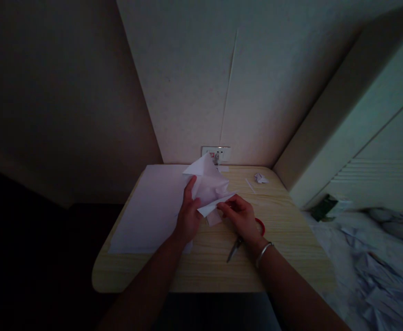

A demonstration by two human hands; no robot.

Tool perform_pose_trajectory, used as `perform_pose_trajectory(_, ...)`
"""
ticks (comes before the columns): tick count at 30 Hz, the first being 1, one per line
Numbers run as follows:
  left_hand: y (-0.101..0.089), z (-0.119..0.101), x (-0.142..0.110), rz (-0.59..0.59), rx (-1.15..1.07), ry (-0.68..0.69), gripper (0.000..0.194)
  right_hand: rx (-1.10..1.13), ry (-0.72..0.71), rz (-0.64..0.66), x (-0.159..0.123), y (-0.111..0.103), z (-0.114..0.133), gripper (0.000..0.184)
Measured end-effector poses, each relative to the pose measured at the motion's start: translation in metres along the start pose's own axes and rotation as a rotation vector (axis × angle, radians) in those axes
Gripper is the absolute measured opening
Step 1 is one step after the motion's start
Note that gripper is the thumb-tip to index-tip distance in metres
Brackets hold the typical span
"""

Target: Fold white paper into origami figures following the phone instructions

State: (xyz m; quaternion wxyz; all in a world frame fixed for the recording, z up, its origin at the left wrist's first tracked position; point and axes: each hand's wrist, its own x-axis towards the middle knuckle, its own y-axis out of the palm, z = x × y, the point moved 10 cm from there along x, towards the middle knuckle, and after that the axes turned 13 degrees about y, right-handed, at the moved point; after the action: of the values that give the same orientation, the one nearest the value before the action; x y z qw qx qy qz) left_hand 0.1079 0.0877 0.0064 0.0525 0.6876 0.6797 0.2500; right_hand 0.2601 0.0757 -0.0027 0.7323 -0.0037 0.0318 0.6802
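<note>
A folded sheet of white paper [208, 181] is held up over the middle of the table, creased and with a pointed top. My left hand [189, 214] grips its left side, thumb and index finger apart along it. My right hand [239, 214] pinches the folded lower edge on the right. Beneath my right wrist lie scissors [235, 248] with a red handle, partly covered by that hand. To the left a stack of large white paper [146, 211] lies flat. A small paper piece [214, 218] rests just under the folded sheet.
The wooden table [222, 271] stands against the wall, below a socket [224, 151] with a plug in it. A crumpled paper scrap [260, 178] and a thin paper strip [250, 185] lie at the back right. Many papers [383, 280] are strewn lower right, beyond the table.
</note>
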Motion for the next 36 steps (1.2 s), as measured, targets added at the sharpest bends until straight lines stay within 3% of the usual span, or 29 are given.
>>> perform_pose_trajectory(3, 0.006, -0.006, 0.002, 0.071, -0.088, 0.082, 0.065, -0.022, -0.040, -0.003, 0.000, 0.000, 0.005, 0.019)
perform_pose_trajectory(7, 0.003, -0.009, 0.003, 0.134, 0.131, 0.185, 0.078, -0.088, -0.122, -0.005, -0.001, 0.000, 0.015, 0.017)
perform_pose_trajectory(12, -0.002, -0.013, 0.004, 0.080, 0.259, 0.198, 0.059, -0.021, -0.155, -0.007, -0.004, -0.002, 0.019, 0.009)
perform_pose_trajectory(17, 0.003, -0.013, 0.003, 0.114, 0.257, 0.157, 0.056, 0.064, -0.163, 0.014, -0.003, -0.003, 0.019, 0.006)
perform_pose_trajectory(25, 0.004, -0.003, 0.000, 0.157, 0.245, 0.097, 0.054, 0.209, 0.004, -0.032, 0.005, -0.010, 0.001, 0.015)
perform_pose_trajectory(36, 0.010, 0.004, 0.000, 0.146, 0.186, -0.027, 0.054, 0.241, 0.025, -0.046, 0.006, -0.010, -0.001, 0.021)
